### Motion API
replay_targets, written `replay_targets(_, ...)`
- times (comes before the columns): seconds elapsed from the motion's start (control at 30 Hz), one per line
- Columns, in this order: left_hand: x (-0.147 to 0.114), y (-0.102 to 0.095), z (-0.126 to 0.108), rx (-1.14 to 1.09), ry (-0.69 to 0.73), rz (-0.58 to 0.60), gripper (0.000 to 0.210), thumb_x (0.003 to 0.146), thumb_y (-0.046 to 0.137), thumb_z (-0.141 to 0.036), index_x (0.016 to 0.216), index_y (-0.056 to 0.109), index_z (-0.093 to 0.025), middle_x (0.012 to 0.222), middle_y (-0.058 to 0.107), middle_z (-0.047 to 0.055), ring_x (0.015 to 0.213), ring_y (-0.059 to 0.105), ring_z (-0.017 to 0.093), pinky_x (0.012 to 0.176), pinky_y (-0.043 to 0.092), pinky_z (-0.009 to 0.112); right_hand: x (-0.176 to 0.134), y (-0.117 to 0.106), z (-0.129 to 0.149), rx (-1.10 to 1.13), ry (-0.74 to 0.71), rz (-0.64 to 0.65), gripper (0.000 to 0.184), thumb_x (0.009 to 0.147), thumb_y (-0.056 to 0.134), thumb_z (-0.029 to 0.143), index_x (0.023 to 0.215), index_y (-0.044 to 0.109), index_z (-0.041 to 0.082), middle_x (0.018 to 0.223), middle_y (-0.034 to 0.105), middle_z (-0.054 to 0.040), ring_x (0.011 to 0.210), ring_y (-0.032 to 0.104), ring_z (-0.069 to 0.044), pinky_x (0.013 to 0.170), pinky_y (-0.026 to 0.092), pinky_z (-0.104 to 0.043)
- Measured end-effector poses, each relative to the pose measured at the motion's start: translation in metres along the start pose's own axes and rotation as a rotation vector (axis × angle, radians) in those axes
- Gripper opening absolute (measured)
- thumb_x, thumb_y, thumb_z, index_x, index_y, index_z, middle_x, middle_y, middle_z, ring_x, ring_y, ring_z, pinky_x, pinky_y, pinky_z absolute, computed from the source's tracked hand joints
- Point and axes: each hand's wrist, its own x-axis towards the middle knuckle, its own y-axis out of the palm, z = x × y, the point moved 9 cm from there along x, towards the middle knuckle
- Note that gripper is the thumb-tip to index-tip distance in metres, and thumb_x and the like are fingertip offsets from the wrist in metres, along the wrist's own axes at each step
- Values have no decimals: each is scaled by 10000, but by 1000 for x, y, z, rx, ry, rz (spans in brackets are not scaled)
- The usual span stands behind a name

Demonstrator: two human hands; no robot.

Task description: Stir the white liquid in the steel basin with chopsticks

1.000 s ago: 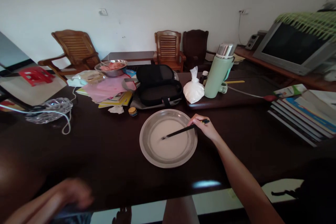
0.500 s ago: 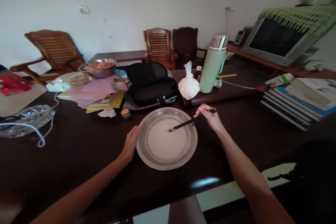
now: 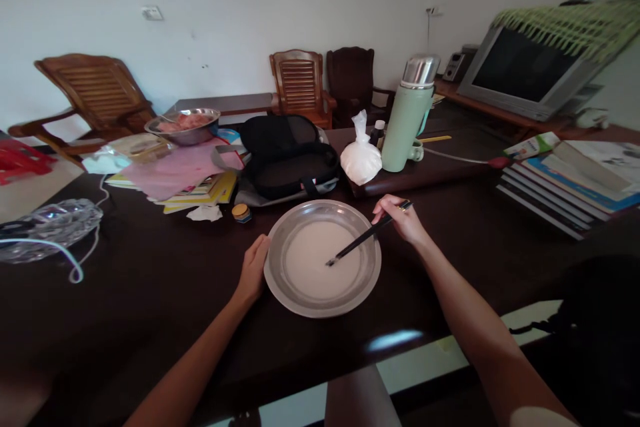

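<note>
A round metal basin stands on the dark table, holding a milky white liquid. My left hand grips the basin's left rim, its thumb side at the edge and the other fingers partly hidden. Black chopsticks are pinched together in my right hand above the right rim. They slant down to the left, and their tips dip into the liquid near the middle.
Behind the basin are a small gold-lidded jar, an open black bag, a tied bag of white powder and a green thermos. Stacked books lie right; a glass dish and a bowl of pinkish food are left.
The chopstick tips have shifted slightly toward me and right in the liquid, and the chopsticks slant more steeply. My left hand stays at the rim. The camera view has shifted slightly.
</note>
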Motion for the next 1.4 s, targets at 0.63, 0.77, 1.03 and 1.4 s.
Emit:
replay_targets(0.63, 2, 2, 3, 5, -4, 67, 470, 793, 637, -598, 629, 424, -213, 614, 357, -51, 566, 297, 128, 485, 270, 250, 1, -9, 2, 8, -62, -19, 328, 873, 634, 484, 716, 710, 207, 633, 701, 3, 606, 668, -149, 665, 498, -268)
replay_targets(0.77, 2, 2, 0, 33, 10, 54, 468, 791, 632, -600, 626, 429, -212, 620, 361, -50, 575, 303, 129, 491, 275, 250, 0, 0, -4, 9, -10, 72, 335, 863, 638, 504, 742, 717, 202, 666, 718, -14, 635, 680, -172, 670, 511, -291)
replay_targets(1.03, 1, 3, -5, 27, 3, 36, 505, 730, 663, -644, 606, 433, -211, 607, 372, -52, 566, 312, 126, 494, 293, 247, 2, -5, 1, 30, -27, -1, 355, 858, 633, 525, 720, 697, 204, 600, 700, -1, 582, 666, -165, 655, 503, -293)
replay_targets(1.4, 0, 2, -10, 49, -4, 17, 507, 713, 671, -648, 601, 434, -214, 608, 370, -51, 571, 317, 128, 503, 303, 255, 0, 1, 3, 15, -18, 40, 371, 845, 639, 540, 724, 706, 196, 623, 708, -11, 600, 675, -172, 652, 513, -294)
